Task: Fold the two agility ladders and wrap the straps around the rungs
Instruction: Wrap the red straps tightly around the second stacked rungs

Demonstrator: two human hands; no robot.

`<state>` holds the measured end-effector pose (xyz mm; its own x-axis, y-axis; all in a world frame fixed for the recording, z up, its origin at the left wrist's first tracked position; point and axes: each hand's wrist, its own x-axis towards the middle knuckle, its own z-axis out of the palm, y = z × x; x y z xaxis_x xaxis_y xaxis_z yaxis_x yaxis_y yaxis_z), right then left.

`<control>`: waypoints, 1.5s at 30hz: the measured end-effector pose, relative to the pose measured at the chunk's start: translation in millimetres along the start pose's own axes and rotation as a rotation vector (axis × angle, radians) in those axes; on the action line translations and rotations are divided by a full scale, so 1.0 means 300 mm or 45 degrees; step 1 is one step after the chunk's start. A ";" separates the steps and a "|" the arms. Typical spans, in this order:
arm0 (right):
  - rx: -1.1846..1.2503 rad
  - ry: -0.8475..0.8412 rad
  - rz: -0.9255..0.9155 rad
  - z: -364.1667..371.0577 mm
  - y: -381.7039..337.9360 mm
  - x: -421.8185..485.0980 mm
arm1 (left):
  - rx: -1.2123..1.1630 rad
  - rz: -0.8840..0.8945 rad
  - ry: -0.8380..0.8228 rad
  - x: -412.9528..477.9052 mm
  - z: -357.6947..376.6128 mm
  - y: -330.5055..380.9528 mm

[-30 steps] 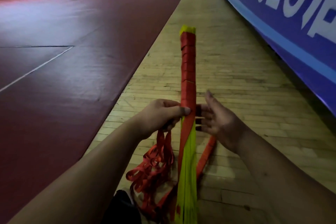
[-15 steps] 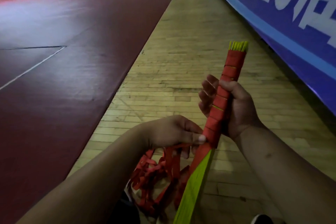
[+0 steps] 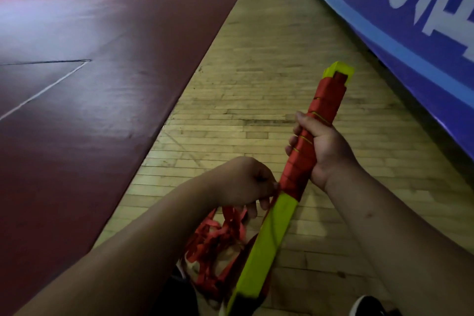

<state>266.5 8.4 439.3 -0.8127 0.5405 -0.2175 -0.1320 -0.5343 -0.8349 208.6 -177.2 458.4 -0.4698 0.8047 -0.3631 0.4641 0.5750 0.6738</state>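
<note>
Lower centre, our left hand pinches the loose red webbing strap beside the bundle of flat yellow-green plastic rungs; right of centre, our right hand clenches its wrapped section. We judge taut, snug turns work best.

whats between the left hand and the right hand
In the head view, the rung bundle, wound here in red strap, runs between the left hand and right hand.

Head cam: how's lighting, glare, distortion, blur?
Head view: dim overall, near forearms dark; pale sheen on the red court floor upper left; wide-angle bend curves the blue banner; right hand and strap-wrapped rung bundle fairly sharp; left hand, pinching the red strap, slightly soft.
</note>
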 end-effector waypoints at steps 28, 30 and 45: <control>0.484 -0.424 0.188 0.024 -0.051 -0.095 | -0.349 0.307 -0.225 -0.032 -0.001 0.000; 0.412 -0.333 0.172 0.024 -0.045 -0.088 | -0.214 0.247 -0.215 -0.030 0.000 0.005; -0.047 -0.038 0.026 0.003 0.014 -0.021 | 0.062 0.000 -0.065 0.007 0.014 -0.028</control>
<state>270.6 2.1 437.7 -0.8316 0.5100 -0.2198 -0.0948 -0.5204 -0.8487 206.8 -179.6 449.3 -0.4313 0.8106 -0.3960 0.5006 0.5802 0.6425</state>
